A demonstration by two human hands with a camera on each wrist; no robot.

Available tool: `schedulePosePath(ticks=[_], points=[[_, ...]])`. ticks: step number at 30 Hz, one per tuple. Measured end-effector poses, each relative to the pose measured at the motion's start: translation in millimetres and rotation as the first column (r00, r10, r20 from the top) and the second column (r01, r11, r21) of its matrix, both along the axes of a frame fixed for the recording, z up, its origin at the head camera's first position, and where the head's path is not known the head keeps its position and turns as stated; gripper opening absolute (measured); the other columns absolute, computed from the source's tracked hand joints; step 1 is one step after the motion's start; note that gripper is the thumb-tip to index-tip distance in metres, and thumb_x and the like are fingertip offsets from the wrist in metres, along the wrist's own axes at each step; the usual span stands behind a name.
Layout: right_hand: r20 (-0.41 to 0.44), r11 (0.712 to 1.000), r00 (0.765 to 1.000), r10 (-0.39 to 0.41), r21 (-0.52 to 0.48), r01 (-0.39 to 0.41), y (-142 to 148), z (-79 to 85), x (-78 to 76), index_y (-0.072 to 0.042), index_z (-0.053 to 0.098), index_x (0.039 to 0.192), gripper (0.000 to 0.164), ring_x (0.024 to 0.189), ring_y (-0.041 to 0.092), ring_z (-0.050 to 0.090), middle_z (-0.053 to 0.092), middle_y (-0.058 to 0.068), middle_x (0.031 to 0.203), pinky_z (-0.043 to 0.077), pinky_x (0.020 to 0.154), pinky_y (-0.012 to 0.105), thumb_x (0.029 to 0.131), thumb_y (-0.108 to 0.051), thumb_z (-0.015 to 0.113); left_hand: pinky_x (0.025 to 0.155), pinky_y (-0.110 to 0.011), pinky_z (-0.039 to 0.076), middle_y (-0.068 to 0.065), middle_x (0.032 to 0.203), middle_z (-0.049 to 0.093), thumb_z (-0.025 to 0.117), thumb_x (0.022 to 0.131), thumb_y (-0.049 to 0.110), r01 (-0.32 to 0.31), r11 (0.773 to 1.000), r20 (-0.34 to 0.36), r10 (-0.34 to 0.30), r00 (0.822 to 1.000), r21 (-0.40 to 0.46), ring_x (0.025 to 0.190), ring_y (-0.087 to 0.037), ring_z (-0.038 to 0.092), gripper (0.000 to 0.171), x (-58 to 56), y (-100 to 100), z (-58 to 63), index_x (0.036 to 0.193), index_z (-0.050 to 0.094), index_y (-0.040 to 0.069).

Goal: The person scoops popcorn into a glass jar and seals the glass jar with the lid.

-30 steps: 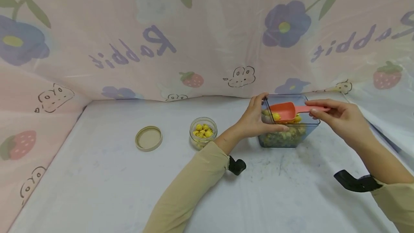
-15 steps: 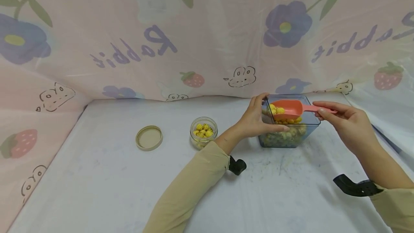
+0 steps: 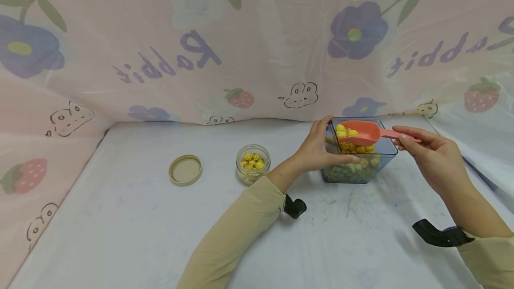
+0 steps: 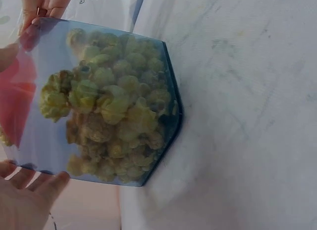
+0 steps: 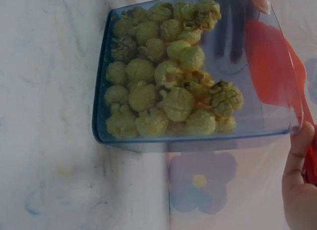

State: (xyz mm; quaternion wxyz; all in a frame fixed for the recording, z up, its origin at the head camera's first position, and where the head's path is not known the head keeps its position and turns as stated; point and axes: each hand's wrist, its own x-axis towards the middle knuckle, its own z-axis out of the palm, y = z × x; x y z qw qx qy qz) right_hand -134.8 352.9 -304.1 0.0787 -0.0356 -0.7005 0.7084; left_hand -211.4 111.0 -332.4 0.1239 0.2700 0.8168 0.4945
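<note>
In the head view a coral-red scoop (image 3: pixel 367 133) lies over the mouth of a clear bluish plastic container (image 3: pixel 387 162). Several yellow popcorn pieces (image 3: pixel 344 131) sit in its bowl. My right hand (image 3: pixel 435 155) pinches the scoop's handle between thumb and fingers at the container's right rim. My left hand (image 3: pixel 315 151) grips the container from the left, thumb along the near wall and fingers at the far-left corner. Through the walls, popcorn (image 5: pixel 163 76) fills the lower part in the right wrist view. The left wrist view shows the red scoop (image 4: pixel 17 99) inside, above the popcorn (image 4: pixel 119 106).
An open glass jar (image 3: pixel 253 147) with popcorn stands left of the container, close to the left forearm. Farther left lies a round beige lid (image 3: pixel 185 171). A patterned curtain (image 3: pixel 257 57) rises behind the white-covered table (image 3: pixel 128 226).
The scoop has risen slightly and tilted, its handle shifting right with my right hand. More popcorn shows in its bowl. My left hand keeps its hold on the container.
</note>
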Motion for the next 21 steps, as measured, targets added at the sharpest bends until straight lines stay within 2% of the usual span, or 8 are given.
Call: schedulePosePath(ticks=[5,11,14,21], points=[[-0.038,0.998,0.999,0.003,-0.059,-0.005,-1,0.4,1.0,-0.01,0.072,0.113,0.024,0.083,0.004,0.062,0.067,-0.007,0.1,0.05,0.078,0.009,0.09,-0.005,0.063,0.111,-0.042,0.036,0.0,0.158,0.019,0.08,0.074,0.045,0.01,1.0,-0.038,-0.011,0.999,-0.024,0.141,-0.018,0.031,0.109,2.2,-3,0.9,0.155,0.01,0.024],[-0.121,0.977,0.99,0.071,-0.191,-0.094,-2,1.0,1.0,-0.003,0.07,0.114,0.028,0.085,0.008,0.064,0.064,0.0,0.107,0.051,0.081,0.012,0.093,0.006,0.054,0.115,-0.042,0.029,0.003,0.16,0.016,0.081,0.071,0.048,-0.007,0.999,-0.075,0.004,0.997,-0.045,0.145,-0.015,0.021,0.113,0.9,-13,0.5,0.155,0.009,0.025],[-0.141,0.975,0.987,0.076,-0.195,-0.103,-4,3.6,0.2,-0.002,0.069,0.114,0.028,0.085,0.009,0.064,0.065,0.0,0.108,0.051,0.081,0.013,0.093,0.007,0.053,0.115,-0.045,0.028,0.005,0.16,0.014,0.082,0.07,0.049,-0.022,0.999,-0.08,0.019,0.997,-0.038,0.146,-0.016,0.02,0.114,-1.6,-20,4.0,0.155,0.008,0.027],[-0.107,0.987,0.993,0.041,-0.149,-0.057,-10,8.5,-0.4,-0.003,0.068,0.117,0.028,0.085,0.008,0.063,0.062,0.0,0.107,0.051,0.08,0.012,0.092,0.001,0.058,0.115,-0.047,0.028,0.007,0.161,0.01,0.08,0.071,0.051,-0.014,0.999,-0.077,0.011,0.997,-0.04,0.147,-0.015,0.017,0.113,-4.0,-29,11.0,0.155,0.007,0.03]])
